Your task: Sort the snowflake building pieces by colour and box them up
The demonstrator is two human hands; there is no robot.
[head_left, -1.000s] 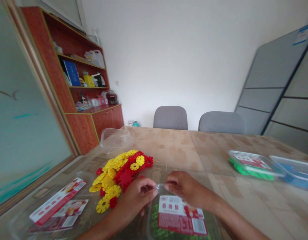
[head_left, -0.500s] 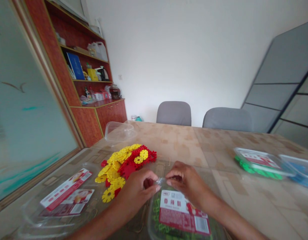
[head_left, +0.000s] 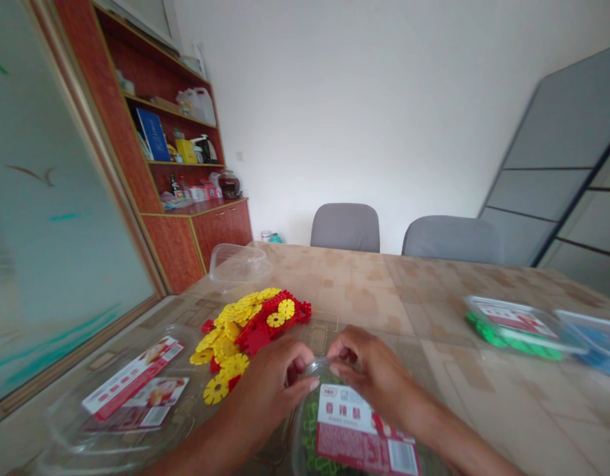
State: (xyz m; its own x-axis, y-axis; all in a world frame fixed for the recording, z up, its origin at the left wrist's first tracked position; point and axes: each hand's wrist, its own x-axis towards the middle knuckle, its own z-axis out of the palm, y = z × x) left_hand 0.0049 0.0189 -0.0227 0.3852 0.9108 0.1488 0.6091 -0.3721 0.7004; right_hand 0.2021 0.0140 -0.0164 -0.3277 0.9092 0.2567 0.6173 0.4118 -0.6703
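Directly in front of me is a clear plastic container [head_left: 301,430] with a red-and-white label [head_left: 367,426] on its lid. Green toy pieces [head_left: 312,446] show through its side. My left hand [head_left: 282,377] pinches the far rim of the lid between thumb and fingers. Beside it, my right hand [head_left: 367,360] grips the same rim, thumb and fingers closed. Whether the rim is latched cannot be seen under the fingers. Just beyond my left hand lies a heap of yellow notched discs [head_left: 223,344] and red interlocking pieces [head_left: 258,334].
Clear lids with labels [head_left: 131,390] lie at the left. An upturned-looking clear tub [head_left: 240,264] sits at the far left of the table. A container of green pieces [head_left: 513,330] and one of blue pieces [head_left: 597,347] stand right. Two grey chairs [head_left: 345,226] line the far edge.
Both hands stay at the container's far rim, with only slight finger movement. The view has tilted a little, so everything sits slightly lower. The discs and other containers have not moved.
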